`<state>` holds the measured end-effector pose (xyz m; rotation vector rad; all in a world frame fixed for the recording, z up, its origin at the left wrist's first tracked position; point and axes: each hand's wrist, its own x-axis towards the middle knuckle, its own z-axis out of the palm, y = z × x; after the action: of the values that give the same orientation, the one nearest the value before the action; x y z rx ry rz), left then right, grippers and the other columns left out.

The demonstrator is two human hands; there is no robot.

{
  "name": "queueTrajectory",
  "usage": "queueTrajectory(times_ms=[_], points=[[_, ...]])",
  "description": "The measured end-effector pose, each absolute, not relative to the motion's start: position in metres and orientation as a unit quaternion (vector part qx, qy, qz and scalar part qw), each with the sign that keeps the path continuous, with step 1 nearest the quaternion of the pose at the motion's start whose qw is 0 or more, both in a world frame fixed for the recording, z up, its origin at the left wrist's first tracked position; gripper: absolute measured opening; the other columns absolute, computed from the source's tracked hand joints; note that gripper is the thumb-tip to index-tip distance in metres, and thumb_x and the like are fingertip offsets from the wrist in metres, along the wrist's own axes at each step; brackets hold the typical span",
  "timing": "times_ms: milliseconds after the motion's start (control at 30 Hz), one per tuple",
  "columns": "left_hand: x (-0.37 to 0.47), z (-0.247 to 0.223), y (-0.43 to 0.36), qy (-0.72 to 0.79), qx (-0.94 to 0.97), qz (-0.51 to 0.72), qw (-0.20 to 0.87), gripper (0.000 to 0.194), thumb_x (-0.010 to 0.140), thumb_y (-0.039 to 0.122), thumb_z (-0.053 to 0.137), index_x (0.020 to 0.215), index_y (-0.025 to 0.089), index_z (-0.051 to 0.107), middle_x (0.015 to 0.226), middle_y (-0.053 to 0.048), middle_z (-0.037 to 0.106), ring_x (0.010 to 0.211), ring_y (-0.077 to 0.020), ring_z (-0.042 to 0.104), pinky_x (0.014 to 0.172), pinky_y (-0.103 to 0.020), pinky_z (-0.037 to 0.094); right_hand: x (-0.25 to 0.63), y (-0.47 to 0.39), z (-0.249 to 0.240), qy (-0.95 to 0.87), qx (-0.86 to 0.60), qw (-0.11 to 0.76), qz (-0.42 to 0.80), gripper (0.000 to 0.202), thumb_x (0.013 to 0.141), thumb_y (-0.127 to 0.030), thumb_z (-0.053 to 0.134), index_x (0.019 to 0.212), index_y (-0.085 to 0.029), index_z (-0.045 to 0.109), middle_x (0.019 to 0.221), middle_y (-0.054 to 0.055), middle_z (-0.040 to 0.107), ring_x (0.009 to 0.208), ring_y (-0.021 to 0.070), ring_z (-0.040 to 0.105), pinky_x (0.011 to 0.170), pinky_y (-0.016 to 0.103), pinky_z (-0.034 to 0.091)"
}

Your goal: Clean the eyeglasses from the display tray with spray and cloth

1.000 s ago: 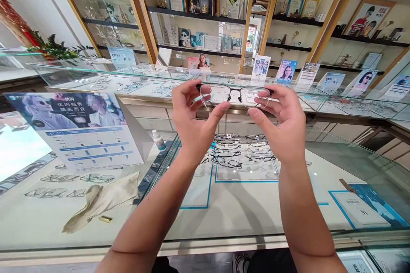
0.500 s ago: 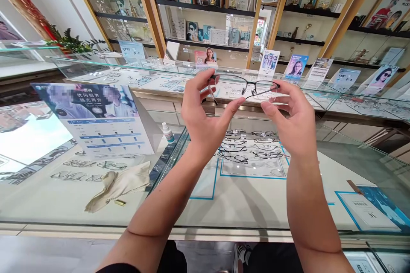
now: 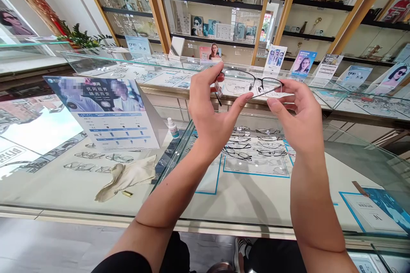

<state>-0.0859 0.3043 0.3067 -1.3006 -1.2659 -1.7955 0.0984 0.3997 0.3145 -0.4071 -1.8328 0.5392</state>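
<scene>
A pair of eyeglasses (image 3: 258, 80) with a thin black half-rim frame is held up above the glass counter, between both hands. My left hand (image 3: 209, 104) grips it at the left end, where a temple with a small tag hangs down behind the fingers. At the opposite end, my right hand (image 3: 297, 115) pinches the frame by the lens edge, the thumb below. One temple slants across behind the lenses. Parts of both temples are hidden by the fingers.
Rows of eyeglasses (image 3: 238, 153) lie inside the glass counter. On the left stand a folded display card (image 3: 118, 130) and a small spray bottle (image 3: 173, 128), with a beige cloth (image 3: 134, 175) in front. A second display case (image 3: 173, 77) runs behind.
The whole view has shifted a little, so the scene sits further right and slightly higher. Both hands still hold the eyeglasses, which appear tilted slightly more.
</scene>
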Motion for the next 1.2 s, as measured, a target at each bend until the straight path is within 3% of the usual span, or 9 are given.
queueTrajectory(times_ms=[200,400,733,1200], points=[[-0.084,0.309,0.303,-0.432,-0.497,-0.685,0.313,0.057,0.091,0.051,0.086,0.138,0.032,0.061,0.133,-0.008,0.068,0.111,-0.0242,0.072,0.086,-0.042,0.065,0.098,0.401,0.315,-0.777,-0.17,0.562,0.227,0.049,0.096,-0.059,0.077,0.137,-0.035,0.064,0.13,0.006,0.07,0.103,0.0235,0.072,0.092,0.046,0.063],[-0.091,0.309,0.304,-0.478,-0.486,-0.68,0.269,0.06,0.085,0.058,0.089,0.134,0.032,0.067,0.133,-0.009,0.065,0.127,-0.03,0.064,0.089,-0.042,0.065,0.098,0.398,0.316,-0.768,-0.177,0.589,0.18,0.047,0.097,-0.054,0.077,0.138,-0.036,0.062,0.129,0.006,0.066,0.102,0.0237,0.071,0.091,0.046,0.063],[-0.104,0.301,0.325,-0.447,-0.512,-0.708,0.192,0.055,0.088,0.056,0.087,0.134,0.031,0.071,0.126,-0.007,0.071,0.11,-0.0219,0.073,0.09,-0.035,0.067,0.094,0.374,0.325,-0.743,-0.206,0.625,0.119,0.043,0.1,-0.049,0.073,0.14,-0.039,0.061,0.138,0.009,0.06,0.132,0.0347,0.061,0.106,0.059,0.06],[-0.1,0.301,0.323,-0.454,-0.504,-0.709,0.194,0.052,0.089,0.056,0.086,0.131,0.029,0.071,0.123,-0.007,0.069,0.105,-0.0203,0.072,0.086,-0.034,0.064,0.095,0.381,0.322,-0.75,-0.209,0.625,0.06,0.044,0.1,-0.047,0.073,0.142,-0.037,0.06,0.134,0.008,0.062,0.12,0.0306,0.064,0.097,0.053,0.06]])
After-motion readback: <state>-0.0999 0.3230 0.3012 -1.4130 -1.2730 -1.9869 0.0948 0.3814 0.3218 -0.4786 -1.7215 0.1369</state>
